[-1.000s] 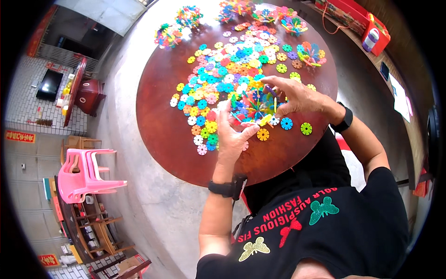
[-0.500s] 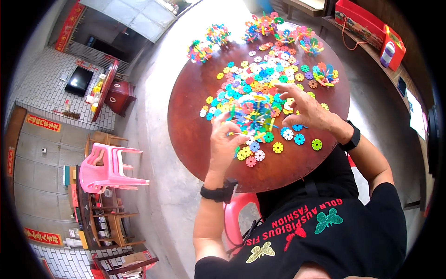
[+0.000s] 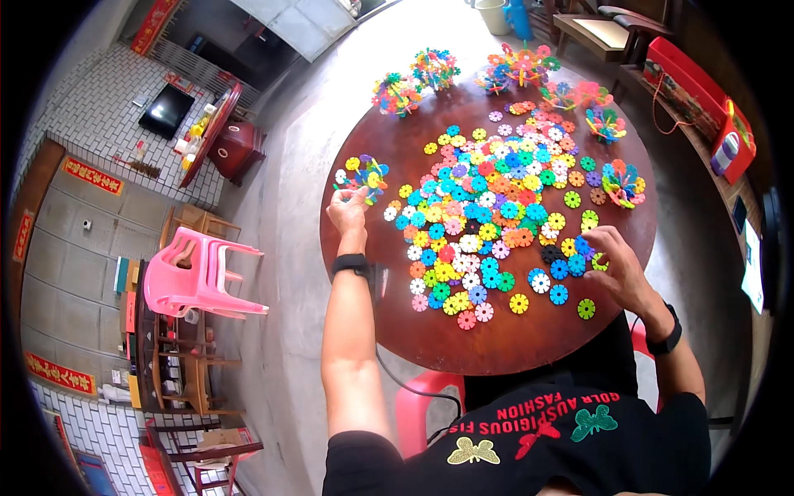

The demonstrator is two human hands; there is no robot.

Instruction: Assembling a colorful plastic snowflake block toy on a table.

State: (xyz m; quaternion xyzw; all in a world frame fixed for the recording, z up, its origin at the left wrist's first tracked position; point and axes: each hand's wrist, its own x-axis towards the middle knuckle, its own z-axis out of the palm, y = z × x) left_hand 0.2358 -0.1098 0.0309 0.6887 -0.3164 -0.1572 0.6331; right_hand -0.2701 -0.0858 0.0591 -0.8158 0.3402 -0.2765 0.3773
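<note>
At the table's left edge, my left hand (image 3: 347,213) has its fingers closed on the lower side of a small multicoloured cluster of interlocking plastic discs (image 3: 369,175). The fingertips are partly hidden against it. My right hand (image 3: 622,269) hovers over the near right part of the table, empty, its fingers apart and curved. Closest to it are a lime disc (image 3: 586,309) and some blue discs (image 3: 559,269). A wide heap of loose notched discs (image 3: 475,194) in many colours covers the middle of the round brown table (image 3: 397,331).
Several finished disc clusters stand along the far rim, such as a multicoloured one (image 3: 435,69), and another (image 3: 622,183) is at the right. A red box (image 3: 682,87) sits on the side bench. Stacked pink chairs (image 3: 198,273) stand on the floor to the left.
My left hand has carried the disc cluster from above the heap to the table's left edge. My right hand has moved away from it, toward the near right. The view has shifted.
</note>
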